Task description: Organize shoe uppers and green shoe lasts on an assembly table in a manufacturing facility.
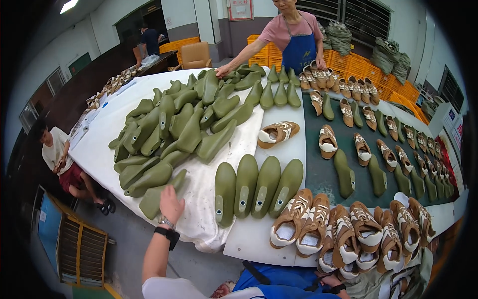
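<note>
My left hand (172,204), a watch and a dark band on its wrist, is closed on a green shoe last (151,203) at the near edge of the heap. Its thumb is hidden. Further in lies the pile of green shoe lasts (186,122). Several lasts stand in a row (256,187) to the right of the hand. Low in the picture, my right hand (328,280) is beside the brown and white sneakers (343,239) and a grey-green cloth; its fingers are mostly hidden.
Across the table a co-worker in a blue apron (301,50) rests a hand (224,71) on the pile. Sneakers and lasts alternate on the dark green mat (323,187). One sneaker (279,134) lies alone. Orange crates (348,65) line the back; a seated person (57,154) is at left.
</note>
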`<state>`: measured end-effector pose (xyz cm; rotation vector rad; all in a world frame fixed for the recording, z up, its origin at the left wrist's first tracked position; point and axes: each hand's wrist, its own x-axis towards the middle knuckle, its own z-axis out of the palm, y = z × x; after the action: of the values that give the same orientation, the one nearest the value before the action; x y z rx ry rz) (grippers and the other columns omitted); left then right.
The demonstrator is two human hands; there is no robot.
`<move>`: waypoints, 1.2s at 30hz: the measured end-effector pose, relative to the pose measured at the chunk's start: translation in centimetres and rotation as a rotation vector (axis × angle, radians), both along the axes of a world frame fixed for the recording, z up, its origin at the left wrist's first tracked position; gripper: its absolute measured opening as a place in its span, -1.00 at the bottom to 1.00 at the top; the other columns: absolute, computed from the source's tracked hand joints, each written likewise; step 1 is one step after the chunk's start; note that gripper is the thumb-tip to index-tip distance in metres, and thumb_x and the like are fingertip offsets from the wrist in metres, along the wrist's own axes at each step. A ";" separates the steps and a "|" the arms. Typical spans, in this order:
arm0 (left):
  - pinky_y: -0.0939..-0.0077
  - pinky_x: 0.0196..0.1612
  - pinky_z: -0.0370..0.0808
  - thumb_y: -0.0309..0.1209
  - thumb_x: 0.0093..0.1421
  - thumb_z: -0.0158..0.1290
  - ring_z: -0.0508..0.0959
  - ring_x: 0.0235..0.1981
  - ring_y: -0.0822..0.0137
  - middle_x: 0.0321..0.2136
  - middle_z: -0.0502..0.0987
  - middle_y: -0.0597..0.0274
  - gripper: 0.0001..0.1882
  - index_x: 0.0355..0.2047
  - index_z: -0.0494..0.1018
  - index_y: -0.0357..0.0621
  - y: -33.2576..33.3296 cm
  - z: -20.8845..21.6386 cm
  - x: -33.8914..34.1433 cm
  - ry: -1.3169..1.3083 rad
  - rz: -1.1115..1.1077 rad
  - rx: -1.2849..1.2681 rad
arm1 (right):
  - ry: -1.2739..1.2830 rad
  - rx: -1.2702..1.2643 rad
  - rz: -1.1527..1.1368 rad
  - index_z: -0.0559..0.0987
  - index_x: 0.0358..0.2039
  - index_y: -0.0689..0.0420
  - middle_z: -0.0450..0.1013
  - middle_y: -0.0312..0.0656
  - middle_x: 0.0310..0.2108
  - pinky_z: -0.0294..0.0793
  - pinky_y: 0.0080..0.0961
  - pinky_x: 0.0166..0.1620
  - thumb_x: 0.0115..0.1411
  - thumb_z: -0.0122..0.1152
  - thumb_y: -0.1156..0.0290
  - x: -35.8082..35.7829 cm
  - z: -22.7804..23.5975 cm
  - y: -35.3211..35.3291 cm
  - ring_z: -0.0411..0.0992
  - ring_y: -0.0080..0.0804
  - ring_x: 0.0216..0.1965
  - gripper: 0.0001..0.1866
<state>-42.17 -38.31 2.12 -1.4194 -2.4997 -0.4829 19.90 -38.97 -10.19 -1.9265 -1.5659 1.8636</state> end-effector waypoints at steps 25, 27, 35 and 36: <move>0.16 0.00 0.23 -0.34 -0.32 0.25 0.20 0.06 0.11 -0.06 0.29 0.10 -0.23 0.00 0.23 0.02 -1.1 2.9 -10.6 0.227 0.171 -0.280 | -0.020 0.032 -0.068 0.34 -0.68 0.11 0.22 -0.36 -0.84 0.11 -0.62 -0.74 0.12 0.09 0.31 -0.2 0.6 -1.0 0.17 -0.61 -0.83 -0.72; 0.12 0.00 0.21 -0.43 -0.23 0.15 0.24 0.04 0.12 -0.11 0.32 0.12 -0.37 -0.05 0.26 0.07 -3.2 3.0 -14.4 -0.007 0.359 -0.486 | -0.024 0.011 -0.054 0.34 -0.68 0.11 0.22 -0.37 -0.84 0.11 -0.63 -0.74 0.12 0.09 0.31 0.0 0.3 -0.8 0.17 -0.61 -0.83 -0.71; 0.31 -0.32 0.48 -0.09 -0.41 0.28 0.53 -0.44 0.10 -0.54 0.52 0.01 -0.54 -0.56 0.52 -0.20 -2.5 4.2 -14.0 0.079 0.067 -0.498 | -0.050 0.011 0.001 0.43 -0.61 0.14 0.25 -0.36 -0.81 0.21 -0.64 -0.70 0.05 0.06 0.42 1.3 -2.3 -0.6 0.21 -0.62 -0.79 -0.86; 0.27 -0.35 0.46 -0.02 -0.37 0.25 0.53 -0.45 0.06 -0.55 0.51 -0.05 -0.49 -0.56 0.51 -0.22 -1.5 3.7 -12.6 0.027 0.000 -0.436 | -0.069 0.000 -0.004 0.47 -0.57 0.15 0.28 -0.34 -0.80 0.25 -0.64 -0.68 0.00 0.06 0.47 1.4 -2.8 -1.4 0.24 -0.61 -0.77 -0.92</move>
<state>-54.82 -39.81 5.77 -1.5515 -2.6911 0.0932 21.26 -40.32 -13.03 -2.0137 -1.5790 1.8137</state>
